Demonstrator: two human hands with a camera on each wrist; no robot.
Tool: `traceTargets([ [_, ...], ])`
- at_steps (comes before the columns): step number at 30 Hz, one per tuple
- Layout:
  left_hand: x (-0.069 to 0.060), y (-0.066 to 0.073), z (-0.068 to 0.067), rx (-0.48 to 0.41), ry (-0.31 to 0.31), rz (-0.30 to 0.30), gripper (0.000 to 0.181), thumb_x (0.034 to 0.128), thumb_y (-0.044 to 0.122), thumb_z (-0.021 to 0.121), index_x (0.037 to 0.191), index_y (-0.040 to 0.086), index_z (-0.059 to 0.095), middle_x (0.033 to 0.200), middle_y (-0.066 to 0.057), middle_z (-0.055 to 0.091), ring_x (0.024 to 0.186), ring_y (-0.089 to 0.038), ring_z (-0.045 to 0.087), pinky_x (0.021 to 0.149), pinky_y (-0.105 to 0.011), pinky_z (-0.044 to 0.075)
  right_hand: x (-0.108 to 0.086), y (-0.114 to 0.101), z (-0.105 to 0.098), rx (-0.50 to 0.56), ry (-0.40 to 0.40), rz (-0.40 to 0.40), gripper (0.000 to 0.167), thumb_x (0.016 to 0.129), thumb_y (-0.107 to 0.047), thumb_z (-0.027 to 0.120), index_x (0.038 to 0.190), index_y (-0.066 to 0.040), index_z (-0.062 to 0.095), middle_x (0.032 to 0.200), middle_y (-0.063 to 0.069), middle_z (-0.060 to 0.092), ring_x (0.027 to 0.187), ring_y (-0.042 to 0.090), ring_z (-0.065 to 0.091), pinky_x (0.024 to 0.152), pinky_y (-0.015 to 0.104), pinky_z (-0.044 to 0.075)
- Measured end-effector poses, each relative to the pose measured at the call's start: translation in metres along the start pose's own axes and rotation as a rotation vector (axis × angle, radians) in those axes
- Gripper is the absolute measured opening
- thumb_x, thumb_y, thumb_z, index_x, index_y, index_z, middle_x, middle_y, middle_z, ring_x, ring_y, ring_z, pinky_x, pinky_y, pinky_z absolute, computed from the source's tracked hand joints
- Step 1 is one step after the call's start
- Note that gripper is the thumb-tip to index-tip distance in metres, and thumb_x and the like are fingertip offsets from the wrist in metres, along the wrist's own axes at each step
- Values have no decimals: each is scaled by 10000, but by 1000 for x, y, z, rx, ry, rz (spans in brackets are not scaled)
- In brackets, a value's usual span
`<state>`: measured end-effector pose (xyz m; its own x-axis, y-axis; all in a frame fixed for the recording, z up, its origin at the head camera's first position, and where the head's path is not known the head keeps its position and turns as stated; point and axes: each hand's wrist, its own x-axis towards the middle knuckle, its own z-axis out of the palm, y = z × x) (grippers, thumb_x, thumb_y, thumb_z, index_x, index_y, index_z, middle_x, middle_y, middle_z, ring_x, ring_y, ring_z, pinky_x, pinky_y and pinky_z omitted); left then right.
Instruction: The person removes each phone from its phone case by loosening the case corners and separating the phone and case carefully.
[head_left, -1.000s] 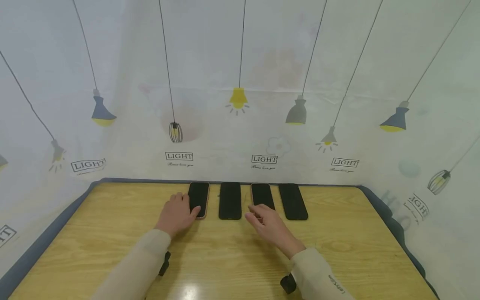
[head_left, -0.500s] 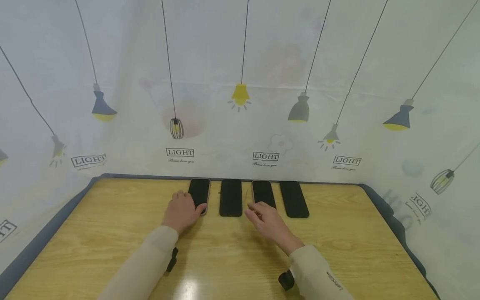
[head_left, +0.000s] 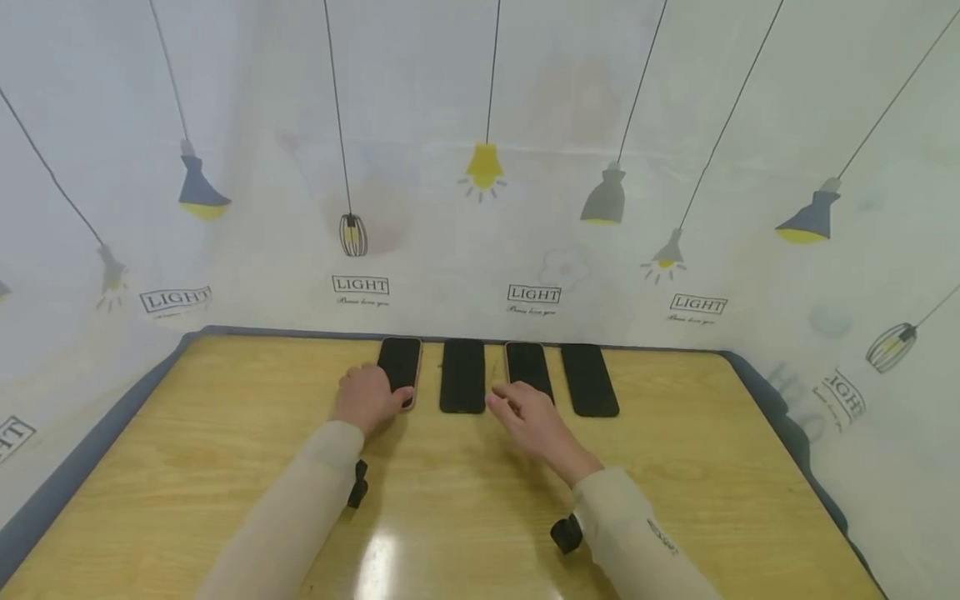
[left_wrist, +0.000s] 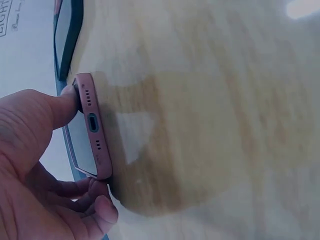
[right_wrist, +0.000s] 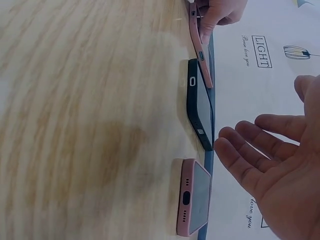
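One wall cloth (head_left: 435, 275) fills the background, printed with nine hanging lamps (head_left: 484, 167) and six LIGHT labels (head_left: 360, 285), the leftmost of each cut by the picture's edge. Before it stands one wooden table (head_left: 465, 500), crossed by two pale sleeves: the left sleeve (head_left: 285, 517) and the right sleeve (head_left: 637, 533). Two hands reach out of them, the left hand (head_left: 367, 396) and the right hand (head_left: 540, 425). Along the table's far edge lie the left-end phone (head_left: 400, 362), the second phone (head_left: 462, 375), the third phone (head_left: 527, 362) and the right-end phone (head_left: 590, 379), four in all; the first and third wear pink cases, the other two are black. Smaller again are two black wrist devices (head_left: 358, 483), one at each cuff. Since a second ago the table has risen in the head view and the left cuff has swung slightly inward, while the phones keep their order. The left thumb and fingers grip the left-end phone across its near end. The right fingers are spread, loosely bent and holding nothing, over the third phone's near end; whether they touch it, I cannot tell.
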<state>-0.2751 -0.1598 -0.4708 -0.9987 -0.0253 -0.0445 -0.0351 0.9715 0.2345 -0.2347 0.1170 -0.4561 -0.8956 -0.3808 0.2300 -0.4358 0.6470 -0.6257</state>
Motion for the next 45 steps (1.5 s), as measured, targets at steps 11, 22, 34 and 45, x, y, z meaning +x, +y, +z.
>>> traceTargets([
  [11, 19, -9, -11, -177, -136, -117, 621, 903, 563, 726, 933, -56, 683, 864, -160, 651, 727, -261, 588, 642, -396, 522, 14, -10, -9, 16, -1, -14, 395, 1089, -258, 537, 1349, 18, 650, 1254, 191, 682, 1073, 340, 672, 925, 520, 546],
  [22, 11, -26, -17, -572, -184, -130, 332, 1017, 249, 631, 944, -74, 652, 781, -129, 644, 657, -192, 604, 647, -331, 526, 17, -9, -4, 46, -25, 11, 396, 1096, -264, 525, 1357, 8, 647, 1266, 194, 676, 1109, 350, 663, 949, 527, 538],
  [34, -18, -27, -13, -899, -344, -69, 182, 1050, 43, 567, 1006, -132, 597, 972, -244, 682, 679, -185, 705, 689, -352, 623, 12, -9, -1, 47, -29, 32, 373, 1091, -280, 540, 1339, -34, 670, 1292, 163, 675, 1122, 346, 669, 962, 527, 539],
  [45, -48, -12, -19, -953, -274, 37, 140, 1021, 5, 600, 1053, -131, 609, 949, -214, 729, 751, -207, 711, 692, -402, 624, 16, -18, -11, 50, -33, 9, 377, 1089, -254, 538, 1349, -9, 658, 1300, 180, 674, 1115, 361, 675, 963, 531, 541],
])
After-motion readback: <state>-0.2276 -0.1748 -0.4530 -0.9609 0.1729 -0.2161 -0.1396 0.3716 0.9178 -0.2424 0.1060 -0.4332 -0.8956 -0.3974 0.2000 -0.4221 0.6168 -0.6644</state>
